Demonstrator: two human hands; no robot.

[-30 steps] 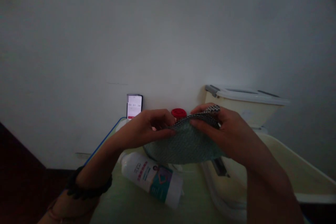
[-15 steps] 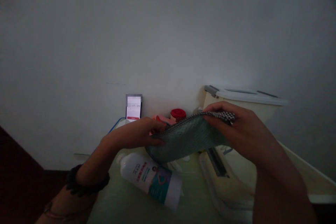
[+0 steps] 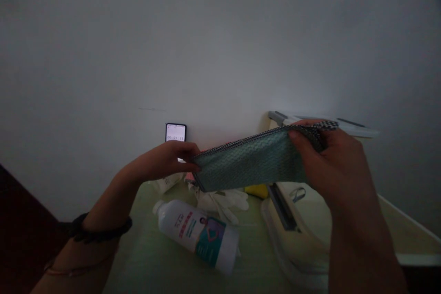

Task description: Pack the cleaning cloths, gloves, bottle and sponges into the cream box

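Both my hands hold a teal textured cloth point(image 3: 253, 161) with a black-and-white checked edge, stretched out in the air above the table. My left hand point(image 3: 165, 161) pinches its left end near the phone. My right hand point(image 3: 329, 158) grips the right end, raised higher, in front of the plastic box. The cloth hangs as a slanted band between them.
A white bottle point(image 3: 198, 234) with a teal label lies on its side on the pale green table point(image 3: 158, 266). A phone point(image 3: 175, 132) leans on the wall. White gloves point(image 3: 223, 201), something yellow point(image 3: 257, 190), a cream lidded box point(image 3: 347, 125) and a cream tub point(image 3: 406, 234) at right.
My hands have moved apart and upward, pulling the bunched cloth out into a long band. My right hand rose toward the box lid. The red item behind is now covered.
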